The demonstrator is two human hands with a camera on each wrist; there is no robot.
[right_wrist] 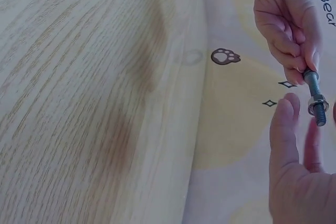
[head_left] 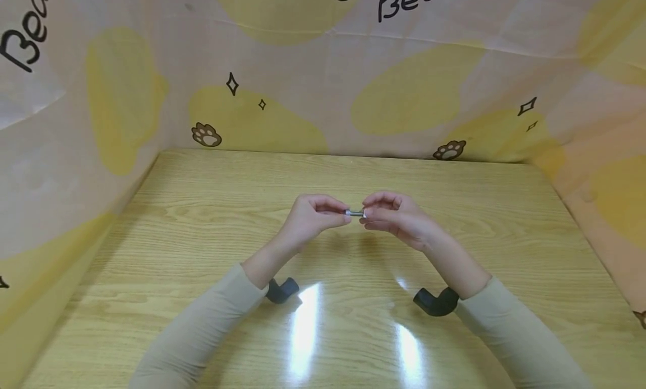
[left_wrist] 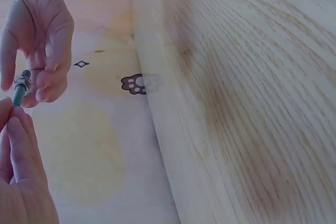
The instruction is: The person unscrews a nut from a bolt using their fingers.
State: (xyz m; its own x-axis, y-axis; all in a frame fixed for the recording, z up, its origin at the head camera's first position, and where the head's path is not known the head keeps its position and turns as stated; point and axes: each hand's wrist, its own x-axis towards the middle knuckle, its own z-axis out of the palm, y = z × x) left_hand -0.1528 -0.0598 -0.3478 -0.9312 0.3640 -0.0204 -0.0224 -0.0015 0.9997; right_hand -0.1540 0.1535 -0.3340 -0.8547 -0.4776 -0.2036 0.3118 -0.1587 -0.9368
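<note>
A small metal bolt (head_left: 355,213) is held level above the table, between the two hands. My left hand (head_left: 312,220) pinches its head end between thumb and fingers. On the threaded shaft sits a nut (right_wrist: 318,103), close to the free end, with what looks like a thin washer against it. Around that end stands my right hand (head_left: 401,220), its thumb and fingers spread apart. Both wrist views show gaps between these fingers and the nut (left_wrist: 22,82). The bolt's head is mostly hidden by the left fingertips.
Below the hands lies a wood-grain table (head_left: 212,193). A printed cloth (head_left: 303,86) stands along its back and sides. Black curved pieces (head_left: 284,291) show beside both wrists, partly covered by the sleeves. Bright light reflections fall on the front of the tabletop.
</note>
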